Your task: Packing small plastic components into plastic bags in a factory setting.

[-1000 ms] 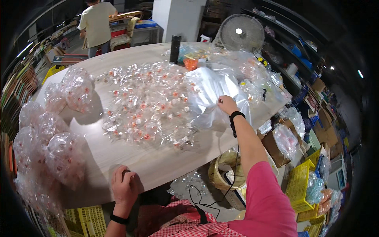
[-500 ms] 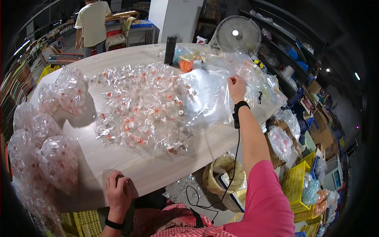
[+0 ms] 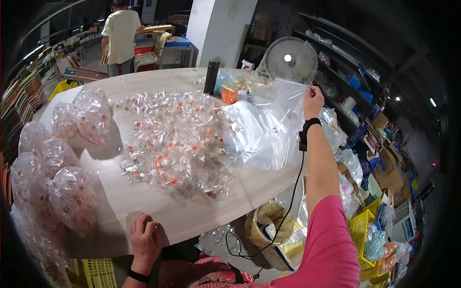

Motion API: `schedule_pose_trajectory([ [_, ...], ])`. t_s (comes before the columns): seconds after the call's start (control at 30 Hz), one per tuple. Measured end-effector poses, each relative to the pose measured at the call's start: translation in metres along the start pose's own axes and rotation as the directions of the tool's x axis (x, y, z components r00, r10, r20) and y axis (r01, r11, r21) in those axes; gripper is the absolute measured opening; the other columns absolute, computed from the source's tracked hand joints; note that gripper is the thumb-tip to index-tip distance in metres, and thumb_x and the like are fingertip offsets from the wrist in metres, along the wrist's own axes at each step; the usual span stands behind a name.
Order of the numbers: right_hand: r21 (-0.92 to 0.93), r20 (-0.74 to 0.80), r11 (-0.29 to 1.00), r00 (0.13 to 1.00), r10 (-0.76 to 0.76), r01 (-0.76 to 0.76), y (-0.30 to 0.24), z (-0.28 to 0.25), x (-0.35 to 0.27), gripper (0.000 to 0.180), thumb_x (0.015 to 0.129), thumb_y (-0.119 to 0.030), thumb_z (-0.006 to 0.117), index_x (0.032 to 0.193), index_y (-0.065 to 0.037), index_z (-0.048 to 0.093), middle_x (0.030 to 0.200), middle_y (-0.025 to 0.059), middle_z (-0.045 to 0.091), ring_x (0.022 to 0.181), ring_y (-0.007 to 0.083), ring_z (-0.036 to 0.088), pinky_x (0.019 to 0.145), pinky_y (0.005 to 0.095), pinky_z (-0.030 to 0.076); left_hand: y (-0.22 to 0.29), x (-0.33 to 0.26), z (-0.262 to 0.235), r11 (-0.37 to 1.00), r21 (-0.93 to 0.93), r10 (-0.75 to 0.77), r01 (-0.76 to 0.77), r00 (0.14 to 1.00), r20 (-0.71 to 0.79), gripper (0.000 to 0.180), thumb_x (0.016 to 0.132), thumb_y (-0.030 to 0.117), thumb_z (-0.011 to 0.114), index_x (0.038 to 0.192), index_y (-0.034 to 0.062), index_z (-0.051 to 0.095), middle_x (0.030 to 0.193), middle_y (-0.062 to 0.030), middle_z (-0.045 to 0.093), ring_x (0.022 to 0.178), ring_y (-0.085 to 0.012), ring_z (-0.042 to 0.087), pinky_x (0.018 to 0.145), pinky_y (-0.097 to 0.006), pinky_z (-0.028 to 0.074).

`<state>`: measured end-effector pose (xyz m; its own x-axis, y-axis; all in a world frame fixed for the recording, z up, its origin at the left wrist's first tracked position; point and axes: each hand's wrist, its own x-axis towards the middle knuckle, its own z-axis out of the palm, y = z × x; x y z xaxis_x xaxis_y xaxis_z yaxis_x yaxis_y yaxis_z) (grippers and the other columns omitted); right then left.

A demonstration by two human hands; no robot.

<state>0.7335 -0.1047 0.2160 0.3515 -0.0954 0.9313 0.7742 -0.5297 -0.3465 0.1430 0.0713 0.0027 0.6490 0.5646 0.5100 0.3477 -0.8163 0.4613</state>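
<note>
1. While the left hand [image 3: 145,237] rests on the table [image 3: 144,204] on the near side of the pile of small packets [image 3: 177,144], its fingers are bent and close together.
2. The right hand [image 3: 314,102] is to the right of the pile and farther back, with its thumb and fingers pinching the edge of a thin, see-through plastic sheet [image 3: 290,98].
3. That sheet is pulled up and smooth, and it runs down to shiny, flat plastic bags [image 3: 254,137] just right of the pile. I cannot tell if it is loose from them.
4. The pile is crinkly and clear, with red-orange and white bits inside.
5. Left of the pile sit fat, round, filled bags [image 3: 74,201], shiny and lumpy.
6. Behind the pile stand a tall black tube shape [image 3: 211,77] and a small orange thing [image 3: 229,96].
7. The table under the pile is pale, like smooth wood, with a curved edge.
8. Far behind the pile are a round fan [image 3: 291,58], a white post [image 3: 218,29] and a person in a light shirt [image 3: 121,36].
9. Right of the pile, below the table, are a round bin [image 3: 261,230] and a yellow crate [image 3: 357,235].
</note>
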Motion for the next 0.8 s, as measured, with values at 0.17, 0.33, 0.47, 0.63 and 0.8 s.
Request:
schedule_pose_trajectory([
  [0.17, 0.071, -0.048, 0.997, 0.999, -0.021, 0.024, -0.036, -0.027, 0.047, 0.006, 0.085, -0.011, 0.064, 0.087, -0.005, 0.064, 0.074, 0.0069, 0.065, 0.066, 0.0179, 0.062, 0.063, 0.0308, 0.048, -0.002, -0.001, 0.000, 0.998, 0.024, 0.054, -0.053, 0.998, -0.033, 0.012, 0.075, -0.001, 0.059, 0.085, 0.0045, 0.059, 0.102, -0.0145, 0.055, 0.105, -0.0348, 0.053, 0.088, -0.044, 0.041],
  [0.33, 0.134, -0.077, 0.984, 0.991, -0.106, 0.116, -0.062, -0.055, 0.081, 0.008, 0.086, -0.012, 0.064, 0.089, -0.004, 0.064, 0.076, 0.0069, 0.065, 0.067, 0.0162, 0.062, 0.065, 0.0274, 0.048, -0.002, -0.003, -0.002, 0.997, -0.004, 0.071, -0.072, 0.995, -0.074, 0.011, 0.075, 0.002, 0.060, 0.086, 0.0054, 0.060, 0.102, -0.0146, 0.056, 0.102, -0.0351, 0.053, 0.086, -0.044, 0.042],
  [0.47, 0.231, 0.025, 0.972, 0.999, -0.046, 0.039, -0.067, -0.088, 0.098, 0.010, 0.087, -0.013, 0.063, 0.089, -0.003, 0.063, 0.076, 0.0076, 0.065, 0.068, 0.0155, 0.062, 0.064, 0.0275, 0.047, -0.004, -0.006, -0.001, 0.994, -0.034, 0.098, -0.101, 0.991, -0.090, 0.011, 0.076, 0.002, 0.060, 0.086, 0.0054, 0.061, 0.103, -0.0150, 0.056, 0.100, -0.0353, 0.054, 0.085, -0.044, 0.042],
  [0.63, 0.444, 0.369, 0.882, 0.929, -0.019, -0.159, -0.117, -0.143, 0.087, 0.014, 0.089, -0.012, 0.060, 0.093, 0.001, 0.062, 0.078, 0.0044, 0.064, 0.068, 0.0114, 0.057, 0.064, 0.0265, 0.046, -0.015, -0.016, -0.004, 0.987, -0.154, 0.037, -0.041, 0.999, -0.028, 0.017, 0.076, 0.005, 0.062, 0.094, 0.0061, 0.063, 0.113, -0.0170, 0.053, 0.108, -0.0367, 0.051, 0.092, -0.045, 0.041],
  [0.8, 0.459, 0.624, 0.835, 0.779, -0.060, -0.303, -0.149, -0.220, 0.055, 0.017, 0.092, -0.014, 0.057, 0.098, 0.000, 0.063, 0.081, 0.0014, 0.063, 0.076, 0.0060, 0.058, 0.066, 0.0219, 0.047, 0.071, 0.014, -0.059, 0.936, -0.311, 0.101, -0.168, 0.970, -0.220, 0.037, 0.077, 0.004, 0.063, 0.113, 0.0030, 0.055, 0.131, -0.0227, 0.044, 0.121, -0.0407, 0.044, 0.100, -0.049, 0.037],
])
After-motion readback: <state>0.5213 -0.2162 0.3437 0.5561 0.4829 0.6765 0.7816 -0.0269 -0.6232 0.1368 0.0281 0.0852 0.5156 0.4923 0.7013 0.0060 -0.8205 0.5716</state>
